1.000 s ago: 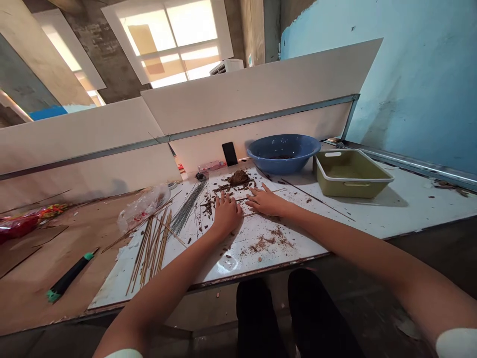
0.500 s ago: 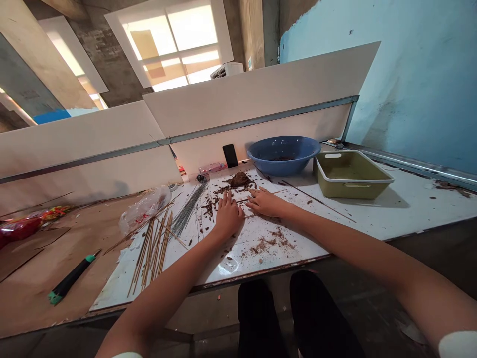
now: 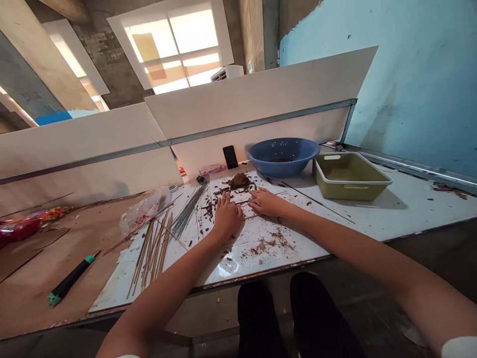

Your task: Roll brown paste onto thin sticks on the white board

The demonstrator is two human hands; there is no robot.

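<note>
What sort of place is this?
Probably a small handcraft workshop: loose wooden sticks, a lump of brown paste on a scrap-strewn white worktop, and a blue basin nearby.

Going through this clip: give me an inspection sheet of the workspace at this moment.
surface: white board on a wooden top, strewn with brown crumbs
job's things: brown lump beyond the hands; thin grey rods and bamboo sticks to their left
clutter: blue basin, olive tray, phone, plastic bag, green-and-black tool
grips: left hand and right hand open, flat on the board
cables: nothing seen
surroundings: white partition, blue wall, window
</note>
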